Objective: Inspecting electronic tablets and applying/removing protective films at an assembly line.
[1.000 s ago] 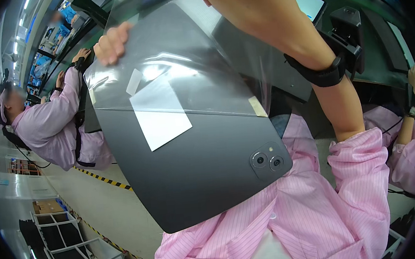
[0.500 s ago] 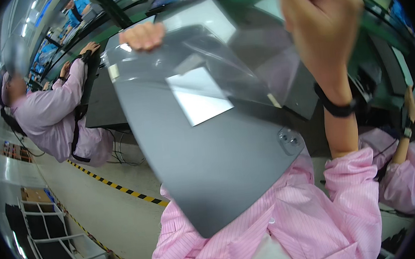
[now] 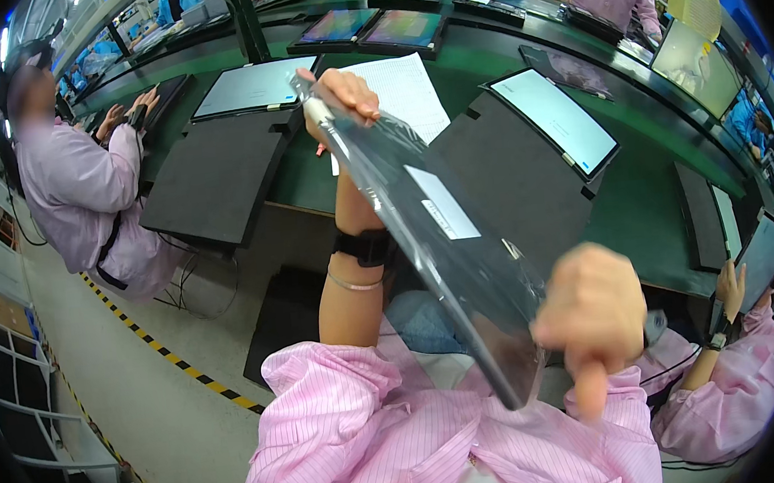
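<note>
The left hand (image 3: 347, 102) grips the far end of a film-covered tablet (image 3: 416, 234), held up across the near edge of the bench (image 3: 648, 228), long axis slanting down rightward toward the pink shirt (image 3: 405, 451), the right hand (image 3: 591, 316) blurred beside it, its grip impossible to tell.

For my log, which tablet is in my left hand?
The tilted dark tablet with a white rectangle on its back; the lit tablet just left and lit tablet just right are unheld.

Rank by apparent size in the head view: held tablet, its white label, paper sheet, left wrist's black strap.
1. Held tablet
2. Paper sheet, partly hidden
3. White label, black wrist strap: too alike to rank
</note>
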